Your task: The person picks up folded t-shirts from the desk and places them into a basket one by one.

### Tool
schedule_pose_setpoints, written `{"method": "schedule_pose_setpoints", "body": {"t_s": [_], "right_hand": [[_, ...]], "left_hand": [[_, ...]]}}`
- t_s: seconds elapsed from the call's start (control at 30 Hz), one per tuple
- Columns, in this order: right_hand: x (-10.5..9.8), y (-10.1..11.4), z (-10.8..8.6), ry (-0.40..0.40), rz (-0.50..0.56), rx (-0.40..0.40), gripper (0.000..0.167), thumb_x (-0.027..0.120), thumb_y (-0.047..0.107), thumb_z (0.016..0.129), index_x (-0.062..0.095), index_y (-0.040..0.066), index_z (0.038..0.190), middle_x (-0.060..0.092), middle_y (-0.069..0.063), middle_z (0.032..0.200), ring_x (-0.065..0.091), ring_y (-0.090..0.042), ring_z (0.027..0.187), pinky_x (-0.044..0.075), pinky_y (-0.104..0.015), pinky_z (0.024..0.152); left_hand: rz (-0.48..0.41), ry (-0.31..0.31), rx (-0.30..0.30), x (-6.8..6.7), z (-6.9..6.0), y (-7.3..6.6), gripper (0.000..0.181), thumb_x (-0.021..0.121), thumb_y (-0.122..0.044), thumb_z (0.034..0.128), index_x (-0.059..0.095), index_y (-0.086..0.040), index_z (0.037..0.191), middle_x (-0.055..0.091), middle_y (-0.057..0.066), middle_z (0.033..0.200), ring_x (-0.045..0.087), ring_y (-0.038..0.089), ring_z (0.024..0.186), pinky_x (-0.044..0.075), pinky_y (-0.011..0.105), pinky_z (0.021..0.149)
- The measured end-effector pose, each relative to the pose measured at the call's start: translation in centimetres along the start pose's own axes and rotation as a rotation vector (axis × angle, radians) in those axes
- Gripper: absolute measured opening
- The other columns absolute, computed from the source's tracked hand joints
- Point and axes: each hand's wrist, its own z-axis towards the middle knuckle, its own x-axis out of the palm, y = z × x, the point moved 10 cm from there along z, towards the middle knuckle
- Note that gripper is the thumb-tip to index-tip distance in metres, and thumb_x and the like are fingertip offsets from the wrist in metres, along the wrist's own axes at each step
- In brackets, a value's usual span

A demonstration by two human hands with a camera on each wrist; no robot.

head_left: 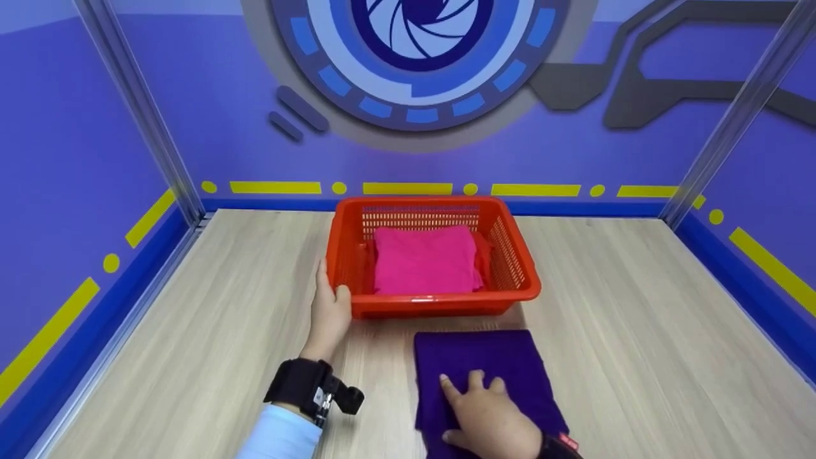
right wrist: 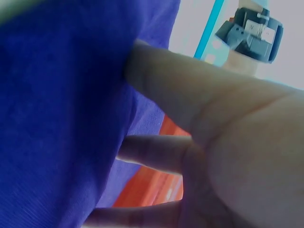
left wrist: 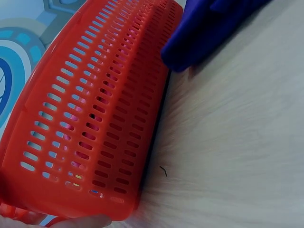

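My left hand [head_left: 329, 319] holds the near left corner of a red plastic basket [head_left: 440, 306], its thumb at the front corner. The basket's slotted wall [left wrist: 99, 123] fills much of the left wrist view. Inside lies a folded pink cloth [head_left: 424, 258], with some red cloth [head_left: 482, 255] showing at its right edge. In front of the basket is a folded dark purple cloth [head_left: 503, 350]. My right hand [head_left: 491, 417] rests on it with fingers spread. In the right wrist view, the thumb and fingertips touch the purple cloth [right wrist: 57, 118].
A pale wood-grain table [head_left: 637, 331] lies under everything. Blue-purple panels [head_left: 242, 153] with printed shapes stand at the back and both sides, joined by metal posts [head_left: 143, 115]. The basket sits near the back panel.
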Motion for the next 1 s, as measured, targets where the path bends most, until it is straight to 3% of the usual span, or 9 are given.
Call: {"method": "schedule_pose_setpoints", "body": {"t_s": [0.23,0.43,0.57,0.77,1.0], "right_hand": [[-0.6,3.9,0.3,-0.108,-0.071,-0.107,0.075,0.08,0.05,0.082,0.057,0.017,0.145,0.052,-0.033,0.133,0.054,-0.056,0.109,0.053,-0.062,0.086],[0.0,5.4,1.0,-0.054,-0.026,-0.089,0.074,0.08,0.047,0.082,0.056,0.021,0.147,0.047,-0.034,0.141,0.052,-0.057,0.112,0.054,-0.066,0.079],[-0.1,6.2,1.1,-0.072,-0.049,-0.109,0.074,0.08,0.049,0.082,0.056,0.022,0.146,0.049,-0.033,0.14,0.053,-0.056,0.109,0.055,-0.064,0.077],[0.1,6.1,1.3,-0.014,-0.052,-0.113,0.073,0.077,0.053,0.084,0.055,0.026,0.148,0.049,-0.03,0.142,0.051,-0.055,0.119,0.053,-0.063,0.087],[-0.9,5.3,0.7,0.003,0.029,-0.179,0.07,0.075,0.052,0.086,0.056,0.024,0.147,0.05,-0.03,0.145,0.046,-0.059,0.127,0.052,-0.065,0.089]], "left_hand": [[-0.002,-0.017,0.014,-0.1,0.0,-0.1,0.068,0.035,-0.004,0.1028,0.003,-0.006,0.163,0.009,0.019,0.168,0.022,0.036,0.15,0.02,0.05,0.122],[0.002,-0.021,0.032,-0.1,0.1,-0.2,0.069,0.035,-0.003,0.1014,0.004,-0.004,0.162,0.011,0.021,0.167,0.023,0.038,0.149,0.021,0.051,0.122],[0.0,-0.032,0.027,-0.2,0.1,-0.1,0.068,0.036,-0.003,0.1017,0.005,-0.005,0.163,0.013,0.022,0.167,0.027,0.039,0.148,0.023,0.052,0.121],[-0.01,-0.034,0.012,-0.1,-0.1,0.0,0.067,0.037,-0.007,0.1032,0.008,-0.008,0.163,0.018,0.02,0.166,0.032,0.038,0.146,0.026,0.051,0.12],[-0.005,-0.009,0.067,-0.4,-0.2,-0.7,0.062,0.042,-0.012,0.107,0.012,-0.005,0.161,0.018,0.022,0.165,0.029,0.039,0.147,0.024,0.052,0.12]]}}
